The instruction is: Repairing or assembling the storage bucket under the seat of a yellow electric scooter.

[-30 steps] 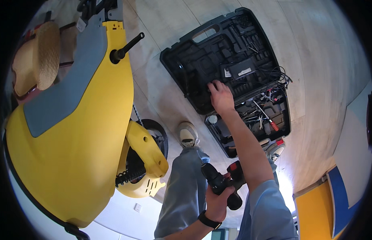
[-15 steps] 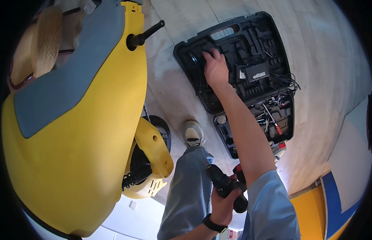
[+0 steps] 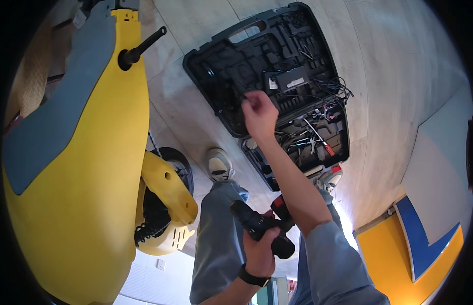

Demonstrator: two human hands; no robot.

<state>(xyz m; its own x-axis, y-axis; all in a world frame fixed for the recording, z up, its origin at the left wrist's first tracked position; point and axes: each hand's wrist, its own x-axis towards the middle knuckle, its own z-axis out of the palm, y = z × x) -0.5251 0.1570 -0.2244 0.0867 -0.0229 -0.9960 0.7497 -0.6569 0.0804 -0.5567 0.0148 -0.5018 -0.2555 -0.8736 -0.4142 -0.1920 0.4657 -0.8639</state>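
Observation:
My left hand [image 3: 260, 249], a dark band on its wrist, is wrapped around the grip of a black cordless drill [image 3: 262, 226]. The drill's nose points up and left, over my legs, and a red patch shows near its battery end. My right hand [image 3: 260, 113] is above the open black tool case [image 3: 221, 38], over the lower edge of its upper half. Its fingers are curled in a pinch; what they hold, if anything, is too small and dark to tell. A black power adapter [image 3: 292, 79] with tangled cables lies in the case near this hand.
In the case's lower half lie a red-handled screwdriver [image 3: 328, 148] and several small metal tools. A large yellow and grey machine shell [image 3: 99, 178] with a black lever [image 3: 145, 46] fills the left side. A yellow and blue panel [image 3: 414, 244] stands at lower right. My shoes flank the case.
My right hand has drawn back from the case's left interior toward me, and its fingers have curled in. The whole view has shifted, with the drill still in my left hand.

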